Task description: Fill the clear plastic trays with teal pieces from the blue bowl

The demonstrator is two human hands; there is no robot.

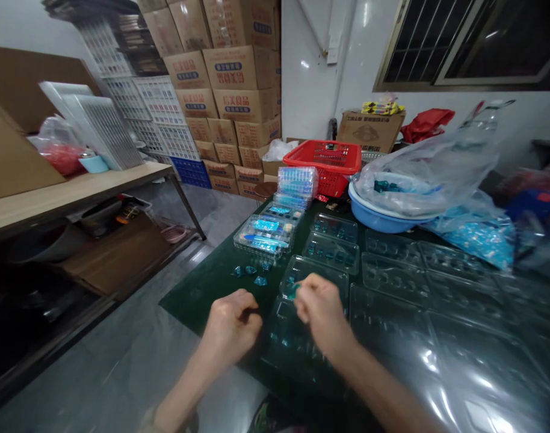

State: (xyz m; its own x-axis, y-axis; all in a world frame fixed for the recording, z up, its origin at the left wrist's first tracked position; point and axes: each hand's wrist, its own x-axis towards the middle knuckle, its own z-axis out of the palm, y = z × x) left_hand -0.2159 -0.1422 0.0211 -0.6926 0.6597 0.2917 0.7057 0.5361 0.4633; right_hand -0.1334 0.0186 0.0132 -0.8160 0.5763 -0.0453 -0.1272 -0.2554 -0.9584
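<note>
My right hand (319,313) is over a clear plastic tray (336,264), its fingertips pinched on a small teal, translucent gem-like piece (293,291). My left hand (233,323) is curled closed near the table edge; whatever its fingers may hold is hidden. Beyond it, several loose blue gem-like pieces (260,281) lie on the dark green table (203,294). Another clear tray (279,322) sits just in front of me, between my hands. Farther back, similar trays (331,252) have teal pieces in their hollows.
Filled clear packs (266,231) are stacked at the table's left edge. A red basket (322,159) and a blue basin (383,219) covered by a plastic bag stand at the back. More clear trays (392,313) spread rightward. A wooden side table (121,183) stands left; cartons (236,105) rise behind.
</note>
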